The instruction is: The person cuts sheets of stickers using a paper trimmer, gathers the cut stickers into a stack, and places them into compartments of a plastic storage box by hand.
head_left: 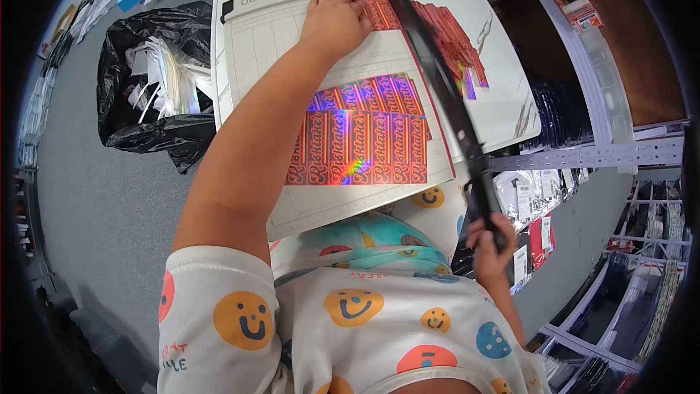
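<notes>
A paper cutter (262, 51) marked QUAFF lies on the white table. My left hand (339, 20) rests at its top edge with the fingers bent a little and pressing down, touching a strip of red shiny stickers (380, 11) that reaches to the cutting edge. My right hand (492, 246) is closed around the handle of the long black cutter arm (461, 131), which runs along the cutter's right side. Lower on the board lie holographic "Risktaker" sticker sheets (364, 147), partly overlapping; my left forearm hides their left end.
Cut red sticker strips (448, 36) are piled right of the blade on the marble-patterned table (510, 113). A black bag (120, 66) with white paper offcuts (171, 76) stands at the left. Shelves with packaged items (536, 190) are at the right.
</notes>
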Motion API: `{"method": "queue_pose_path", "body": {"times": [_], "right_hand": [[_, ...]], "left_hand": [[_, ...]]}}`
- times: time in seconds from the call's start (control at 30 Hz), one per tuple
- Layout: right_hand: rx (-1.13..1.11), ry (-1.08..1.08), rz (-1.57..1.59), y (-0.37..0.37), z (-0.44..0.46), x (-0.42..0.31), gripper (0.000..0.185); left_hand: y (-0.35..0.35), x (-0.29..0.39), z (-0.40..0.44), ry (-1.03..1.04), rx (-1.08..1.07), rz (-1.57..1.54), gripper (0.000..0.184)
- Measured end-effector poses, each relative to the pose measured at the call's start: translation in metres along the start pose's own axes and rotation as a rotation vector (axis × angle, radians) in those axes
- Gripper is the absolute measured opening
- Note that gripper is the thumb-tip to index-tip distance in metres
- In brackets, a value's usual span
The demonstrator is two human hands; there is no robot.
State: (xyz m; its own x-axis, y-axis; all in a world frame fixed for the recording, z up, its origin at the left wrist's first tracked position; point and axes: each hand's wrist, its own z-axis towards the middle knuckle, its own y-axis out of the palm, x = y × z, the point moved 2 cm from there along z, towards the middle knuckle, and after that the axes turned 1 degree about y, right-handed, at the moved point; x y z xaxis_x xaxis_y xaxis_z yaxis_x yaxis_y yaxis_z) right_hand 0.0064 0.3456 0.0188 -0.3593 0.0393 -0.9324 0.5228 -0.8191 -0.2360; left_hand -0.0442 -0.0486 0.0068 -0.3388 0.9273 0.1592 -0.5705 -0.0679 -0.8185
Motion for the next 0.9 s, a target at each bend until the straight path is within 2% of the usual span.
{"method": "queue_pose_path", "body": {"times": [0.07, 0.17, 0.33, 0.47, 0.57, 0.67, 0.9], "right_hand": [[0.018, 0.028, 0.024, 0.002, 0.004, 0.008, 0.031], [0.115, 0.141, 0.102, 0.003, 0.016, -0.045, 0.034], [0.139, 0.001, 0.053, 0.003, 0.063, -0.120, 0.049], [0.102, -0.041, 0.036, 0.007, 0.068, -0.121, 0.053], [0.124, 0.077, -0.019, 0.007, 0.064, -0.120, 0.050], [0.147, 0.179, -0.074, 0.010, 0.060, -0.121, 0.047], [0.100, 0.193, -0.044, 0.008, 0.051, -0.109, 0.043]], "left_hand": [[-0.003, -0.003, 0.001, -0.039, -0.044, -0.015, 0.032], [-0.006, -0.001, 0.000, -0.054, 0.012, -0.002, 0.033], [-0.012, 0.004, 0.002, -0.085, -0.045, -0.020, 0.034], [-0.009, 0.002, -0.001, 0.034, -0.048, -0.006, 0.036], [-0.003, 0.001, -0.002, 0.069, -0.050, 0.016, 0.040], [0.000, 0.001, -0.002, 0.078, -0.079, 0.055, 0.041], [-0.001, 0.003, -0.002, 0.085, -0.103, 0.074, 0.042]]}}
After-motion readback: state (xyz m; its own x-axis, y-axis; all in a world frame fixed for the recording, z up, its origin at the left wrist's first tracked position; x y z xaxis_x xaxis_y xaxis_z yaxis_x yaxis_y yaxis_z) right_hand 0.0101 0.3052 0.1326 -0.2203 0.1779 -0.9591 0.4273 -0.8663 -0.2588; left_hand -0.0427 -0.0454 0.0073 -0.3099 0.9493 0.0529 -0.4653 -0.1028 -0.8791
